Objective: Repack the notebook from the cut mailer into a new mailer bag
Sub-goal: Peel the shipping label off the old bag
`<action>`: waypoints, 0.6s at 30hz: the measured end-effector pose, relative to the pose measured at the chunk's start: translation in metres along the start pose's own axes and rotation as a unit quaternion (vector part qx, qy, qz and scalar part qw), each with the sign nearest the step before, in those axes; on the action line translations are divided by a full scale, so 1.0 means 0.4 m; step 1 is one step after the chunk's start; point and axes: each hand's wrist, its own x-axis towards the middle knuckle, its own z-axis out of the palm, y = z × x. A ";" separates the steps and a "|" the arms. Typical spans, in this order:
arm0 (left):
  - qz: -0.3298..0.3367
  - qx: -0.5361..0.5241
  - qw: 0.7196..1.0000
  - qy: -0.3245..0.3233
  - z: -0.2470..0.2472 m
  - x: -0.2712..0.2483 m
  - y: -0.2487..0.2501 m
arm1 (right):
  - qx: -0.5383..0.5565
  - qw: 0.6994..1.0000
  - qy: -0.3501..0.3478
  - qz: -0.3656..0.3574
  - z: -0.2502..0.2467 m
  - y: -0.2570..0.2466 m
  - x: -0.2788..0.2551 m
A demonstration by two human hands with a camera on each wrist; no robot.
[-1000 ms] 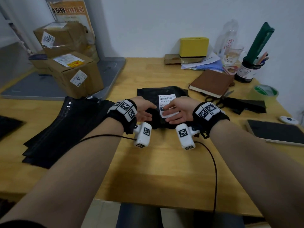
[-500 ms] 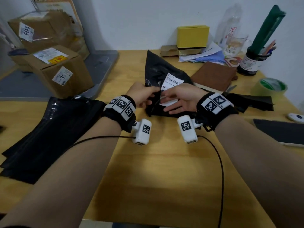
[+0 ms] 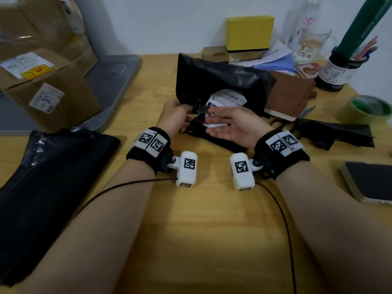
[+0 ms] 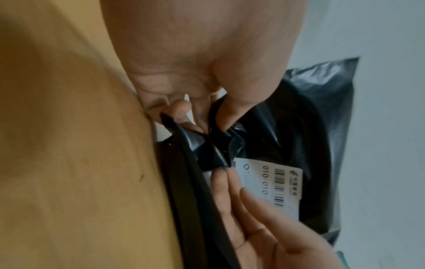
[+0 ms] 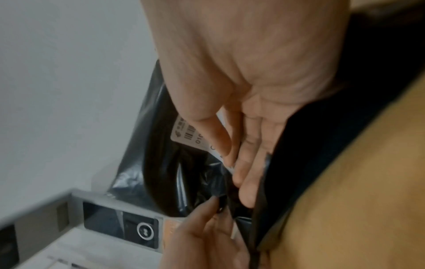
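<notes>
The cut black mailer [image 3: 222,81] with a white shipping label [image 3: 229,98] stands tilted up on its near edge at the middle of the table. My left hand [image 3: 186,112] pinches a crumpled bit of its plastic [image 4: 214,145] at the near edge. My right hand [image 3: 209,122] has its thumb on the label [image 5: 190,131] and its straight fingers [image 5: 246,182] under that layer at the mouth. What the mailer holds is hidden. A brown notebook [image 3: 290,94] lies just behind it. A stack of new black mailers [image 3: 53,166] lies at the left.
Scissors [image 3: 282,124] and a cut black strip [image 3: 331,132] lie right of my hands, with a black book [image 3: 371,183] nearer. Cardboard boxes [image 3: 46,88] stand at the back left. A tape roll [image 3: 369,109], pen jar [image 3: 337,71] and yellow box [image 3: 248,32] line the back.
The mailer lay flat a second ago; both hands have raised its far end so it now stands up. My head has moved closer.
</notes>
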 end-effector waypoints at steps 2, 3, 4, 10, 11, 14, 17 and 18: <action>0.007 -0.015 1.000 -0.002 -0.001 0.010 -0.008 | 0.010 1.000 -0.013 0.002 -0.007 0.001 0.007; 0.018 -0.004 1.000 -0.008 -0.002 0.013 -0.011 | 0.016 1.000 -0.022 0.005 -0.011 0.001 0.013; 0.036 0.008 0.999 -0.023 -0.002 0.008 -0.011 | 0.022 0.999 -0.034 0.005 -0.015 0.000 0.009; 0.065 0.110 0.991 -0.039 -0.010 0.003 -0.030 | 0.104 0.989 -0.096 0.034 -0.041 -0.005 0.018; 0.061 0.121 0.990 -0.030 -0.009 0.008 -0.030 | 0.110 0.988 -0.098 0.040 -0.042 -0.007 0.020; 0.048 0.169 0.984 -0.013 -0.005 0.014 -0.027 | 0.111 0.989 -0.090 0.048 -0.042 -0.010 0.021; 0.030 0.164 0.986 0.010 -0.011 0.025 -0.032 | 0.085 0.992 -0.070 0.053 -0.039 -0.017 0.018; 0.025 0.150 0.988 0.016 -0.012 0.028 -0.033 | 0.063 0.995 -0.059 0.050 -0.037 -0.021 0.018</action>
